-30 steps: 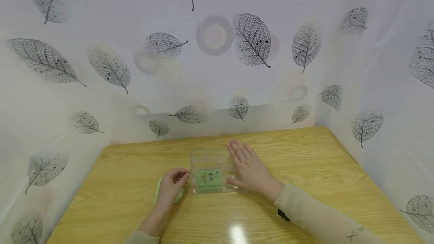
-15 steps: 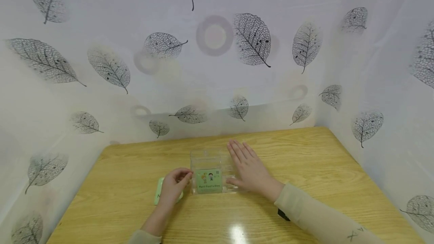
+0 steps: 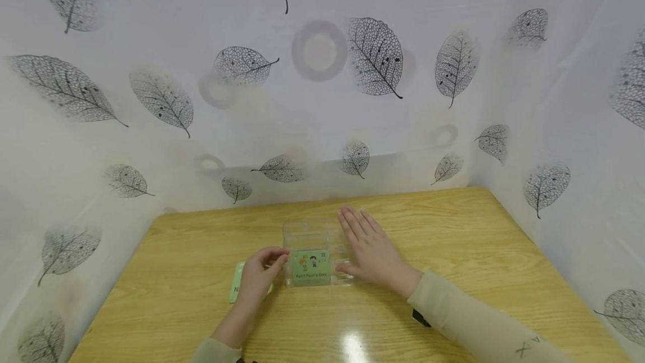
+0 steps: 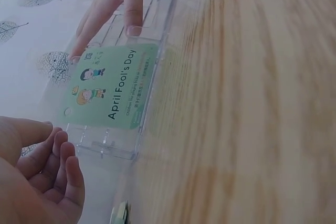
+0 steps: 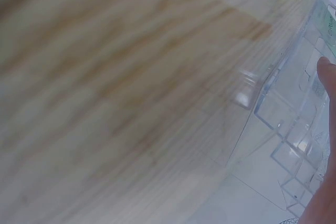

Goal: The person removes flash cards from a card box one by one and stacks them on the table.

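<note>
A green card (image 3: pixel 311 268) printed "April Fool's Day" lies in a clear plastic box (image 3: pixel 305 241) at the middle of the table. My left hand (image 3: pixel 259 273) is at the card's left edge, fingers loosely bent. In the left wrist view, the thumb and index fingertips (image 4: pixel 59 138) come close together right beside the card's holed end. My right hand (image 3: pixel 372 254) rests flat over the right part of the box, fingers extended and thumb spread toward the card. Another light green card (image 3: pixel 235 284), partly hidden by my left hand, lies on the table beneath it.
The wooden table (image 3: pixel 443 234) extends around the box on every side. A white curtain (image 3: pixel 322 116) with leaf prints stands behind the table and along both sides. A dark object (image 3: pixel 421 318) shows beneath the right sleeve.
My left hand has shifted slightly right, up to the printed card's edge, uncovering more of the card on the table and a letter on it. The right hand has stayed put.
</note>
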{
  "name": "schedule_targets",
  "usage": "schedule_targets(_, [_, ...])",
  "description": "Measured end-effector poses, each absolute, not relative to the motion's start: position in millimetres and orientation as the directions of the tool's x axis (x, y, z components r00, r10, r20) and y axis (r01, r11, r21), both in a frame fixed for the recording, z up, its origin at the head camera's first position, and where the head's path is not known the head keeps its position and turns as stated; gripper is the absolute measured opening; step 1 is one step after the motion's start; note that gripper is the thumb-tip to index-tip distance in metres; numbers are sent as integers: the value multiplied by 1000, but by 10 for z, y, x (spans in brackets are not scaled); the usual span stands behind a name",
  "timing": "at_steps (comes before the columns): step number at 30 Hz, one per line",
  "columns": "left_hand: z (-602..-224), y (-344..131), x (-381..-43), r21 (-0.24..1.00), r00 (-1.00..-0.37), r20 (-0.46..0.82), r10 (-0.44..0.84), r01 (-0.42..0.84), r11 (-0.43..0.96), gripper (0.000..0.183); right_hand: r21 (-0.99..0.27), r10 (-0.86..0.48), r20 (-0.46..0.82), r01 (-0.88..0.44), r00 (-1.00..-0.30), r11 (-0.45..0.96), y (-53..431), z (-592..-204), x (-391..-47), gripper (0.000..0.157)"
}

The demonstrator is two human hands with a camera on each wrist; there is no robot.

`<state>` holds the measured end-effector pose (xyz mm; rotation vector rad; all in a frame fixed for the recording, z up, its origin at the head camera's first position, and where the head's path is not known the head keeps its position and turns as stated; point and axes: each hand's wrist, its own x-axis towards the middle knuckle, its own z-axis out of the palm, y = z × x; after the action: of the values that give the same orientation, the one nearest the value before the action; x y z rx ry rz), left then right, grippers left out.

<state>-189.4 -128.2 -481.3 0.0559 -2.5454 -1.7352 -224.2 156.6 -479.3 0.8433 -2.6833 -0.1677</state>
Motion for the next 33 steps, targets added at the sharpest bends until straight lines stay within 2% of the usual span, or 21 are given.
schedule_targets(33, [-4782, -1236, -1924, 917, -996, 74, -44, 51, 395, 12, 199, -571, 249, -536, -782, 821, 1567, -4787, -2239, 117])
